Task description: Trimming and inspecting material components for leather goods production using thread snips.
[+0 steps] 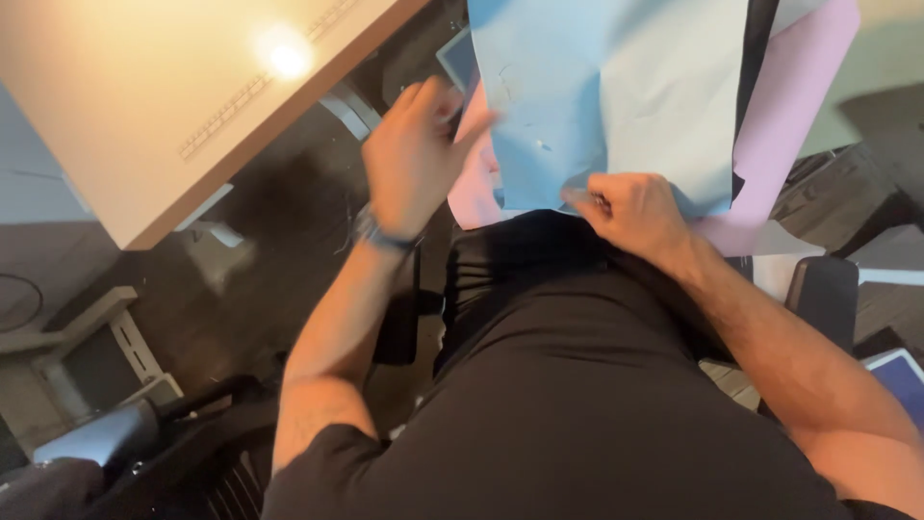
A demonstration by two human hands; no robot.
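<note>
A light blue paper sheet (616, 96) lies on my lap, on top of a pink sheet (789, 125) that sticks out on the right and at the lower left. My right hand (630, 212) pinches the blue sheet's near edge with thumb and fingers. My left hand (414, 154) is blurred; its fingers are spread, with the fingertips at the left edge of the sheets. A blue band circles my left wrist. Whether the left hand touches the paper is unclear.
A pale wooden table top (144, 106) with a printed ruler strip fills the upper left. Dark floor lies below it. A black chair armrest (823, 289) sits at the right. A white table leg (125, 347) and a grey bag (87, 443) are at the lower left.
</note>
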